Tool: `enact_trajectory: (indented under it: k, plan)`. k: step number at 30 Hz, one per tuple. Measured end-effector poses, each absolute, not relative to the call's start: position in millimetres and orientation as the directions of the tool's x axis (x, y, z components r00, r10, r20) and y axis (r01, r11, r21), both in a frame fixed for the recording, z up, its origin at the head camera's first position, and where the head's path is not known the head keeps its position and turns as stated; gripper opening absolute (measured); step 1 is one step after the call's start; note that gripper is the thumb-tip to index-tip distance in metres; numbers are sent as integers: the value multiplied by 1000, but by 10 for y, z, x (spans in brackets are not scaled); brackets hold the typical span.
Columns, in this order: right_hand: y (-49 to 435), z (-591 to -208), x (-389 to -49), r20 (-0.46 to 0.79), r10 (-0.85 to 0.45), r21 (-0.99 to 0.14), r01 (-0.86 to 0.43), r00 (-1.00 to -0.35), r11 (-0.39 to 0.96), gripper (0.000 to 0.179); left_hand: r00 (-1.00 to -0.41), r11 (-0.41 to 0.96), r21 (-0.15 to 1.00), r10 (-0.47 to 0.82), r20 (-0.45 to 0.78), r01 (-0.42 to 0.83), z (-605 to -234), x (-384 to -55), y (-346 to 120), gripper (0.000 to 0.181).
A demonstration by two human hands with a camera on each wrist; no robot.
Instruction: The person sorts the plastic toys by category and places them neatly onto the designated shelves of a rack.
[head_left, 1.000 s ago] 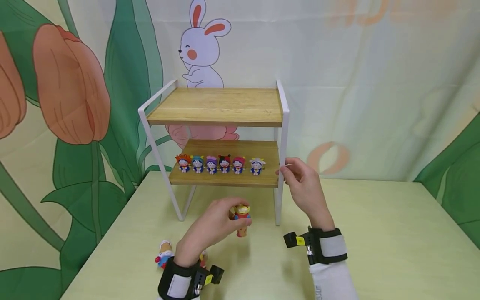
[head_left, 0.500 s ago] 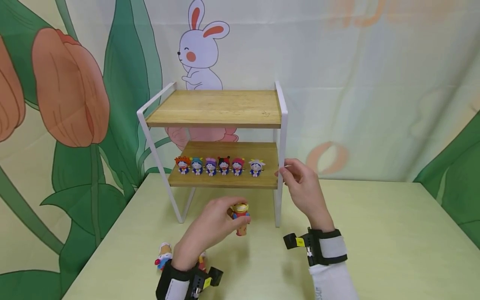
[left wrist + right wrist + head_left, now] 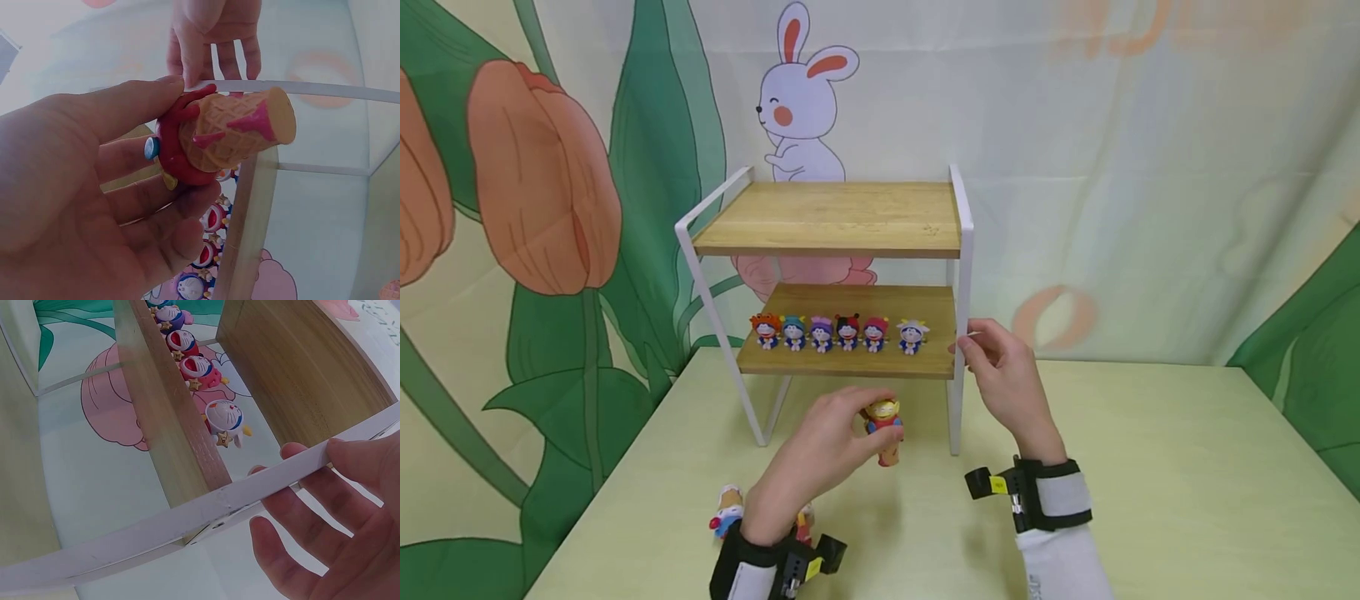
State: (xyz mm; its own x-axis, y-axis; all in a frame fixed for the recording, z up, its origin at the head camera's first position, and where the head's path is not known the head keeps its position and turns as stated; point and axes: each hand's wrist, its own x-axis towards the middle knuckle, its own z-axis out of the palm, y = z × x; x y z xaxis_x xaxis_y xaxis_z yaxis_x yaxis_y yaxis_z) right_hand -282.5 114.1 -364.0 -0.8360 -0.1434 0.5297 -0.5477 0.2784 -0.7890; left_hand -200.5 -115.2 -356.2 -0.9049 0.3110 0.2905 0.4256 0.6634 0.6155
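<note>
Left hand point(image 3: 827, 437): fingers pinch a cone-based figurine point(image 3: 240, 128), held above the worktop point(image 3: 1165, 467) before the rack point(image 3: 827, 218); fingers partly hide its head. Right hand point(image 3: 1006, 379): fingers grip the rack's white post point(image 3: 137, 532). The left wrist hides most of one object point(image 3: 806, 523); identity undetermined. On the lower shelf point(image 3: 910, 302), a gap precedes the white-capped figure point(image 3: 913, 336). Worktop extends rightward past the right arm. Sleeve print point(image 3: 1034, 586): illegible.

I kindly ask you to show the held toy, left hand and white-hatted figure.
Held toy point(image 3: 219, 122), left wrist view: waffle cone.
Left hand point(image 3: 826, 438), head view: its back.
White-hatted figure point(image 3: 912, 335), head view: face.
</note>
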Motion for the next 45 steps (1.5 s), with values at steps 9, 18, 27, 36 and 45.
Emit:
enact_trajectory:
  k: [9, 18, 27, 36, 45]
  plan:
    - [1056, -3382, -2550, 507, -141, -800, -525, -851, 290, 18, -853, 662, 545, 327, 408, 515, -3332, -2054, -1141, 41]
    - [1136, -3635, -2820, 514, -137, -806, -531, -847, 262, 20, -796, 693, 425, 381, 471, 583, -2926, -2176, -1096, 44]
    - [1148, -3660, -2853, 529, -146, -792, -548, -836, 268, 20, -683, 618, 353, 444, 580, 702, -2551, -2439, -1006, 43]
    - [1154, -3680, -2852, 512, -134, -808, -529, -848, 260, 23, -577, 568, 270, 474, 665, 778, -2143, -2700, -899, 47]
    - [1152, -3687, -2848, 531, -138, -792, -547, -836, 271, 21, -627, 614, 271, 488, 607, 741, -1778, -2898, -843, 44]
